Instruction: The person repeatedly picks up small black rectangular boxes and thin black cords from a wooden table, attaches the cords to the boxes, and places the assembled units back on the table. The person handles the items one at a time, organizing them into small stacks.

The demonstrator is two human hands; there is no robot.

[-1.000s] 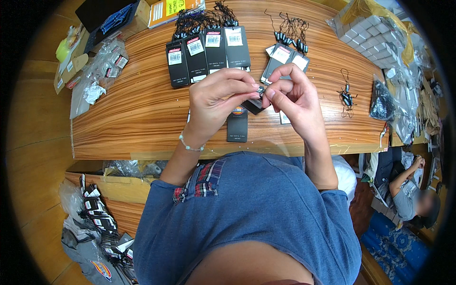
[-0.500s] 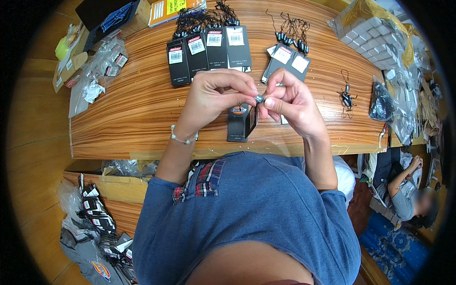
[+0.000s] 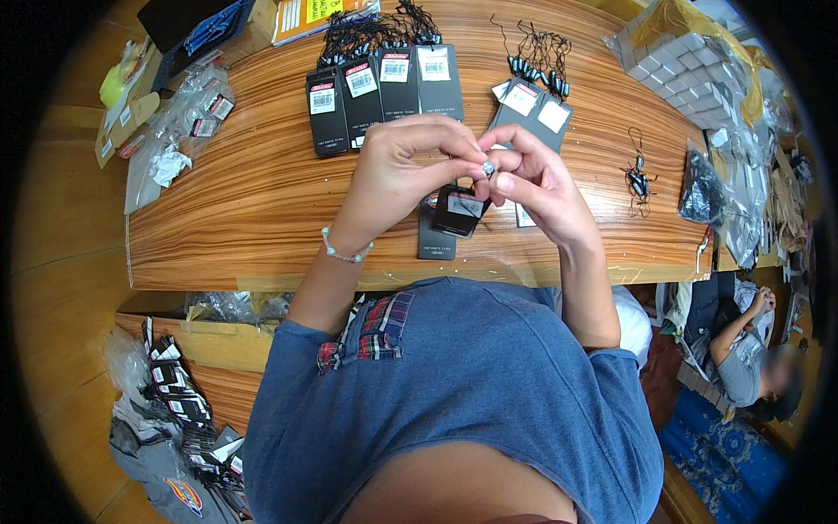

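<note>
Above the near half of the table, my left hand [image 3: 410, 157] and my right hand [image 3: 546, 188] meet fingertip to fingertip. Both pinch a small dark, shiny string fastener [image 3: 488, 168]. Below the fingers hangs a black hang tag [image 3: 458, 218] with a white label, tilted, its upper part partly behind my left fingers. Under it another black hang tag [image 3: 436, 246] lies flat on the table. Just beyond my hands are rows of overlapping black tags [image 3: 375, 100] with white labels and black strings. A smaller stack of tags [image 3: 532, 122] lies beyond my right hand.
Loose black string fasteners [image 3: 640, 183] lie on the wooden table [image 3: 262, 175] at right. Wrapped small white boxes [image 3: 681, 61] stand far right; plastic bags [image 3: 192, 122] lie left. More tags [image 3: 179, 384] sit lower left. Another person [image 3: 751, 349] is at the right.
The hanging tag has turned from nearly edge-on to show its labelled side and swung left. My hands have shifted slightly, with the fastener still pinched between them.
</note>
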